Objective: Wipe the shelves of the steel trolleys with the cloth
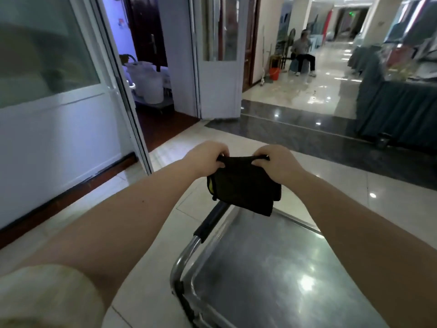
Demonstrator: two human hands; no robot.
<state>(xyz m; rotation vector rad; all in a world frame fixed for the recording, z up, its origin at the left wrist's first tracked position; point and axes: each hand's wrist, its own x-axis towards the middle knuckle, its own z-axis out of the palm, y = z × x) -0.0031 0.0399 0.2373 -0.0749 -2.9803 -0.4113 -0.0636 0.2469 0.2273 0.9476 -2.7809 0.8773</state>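
The trolley (272, 268) stands low in view, its steel top shelf (283, 275) bare and shiny beside the push handle (208, 227). Above its far end hangs the dark cloth (243, 185), folded, with the left hand (208, 156) and right hand (276, 162) each pinching an upper corner, fingers curled.

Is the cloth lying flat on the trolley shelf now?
No, the left hand and right hand hold the cloth up by its top edge.
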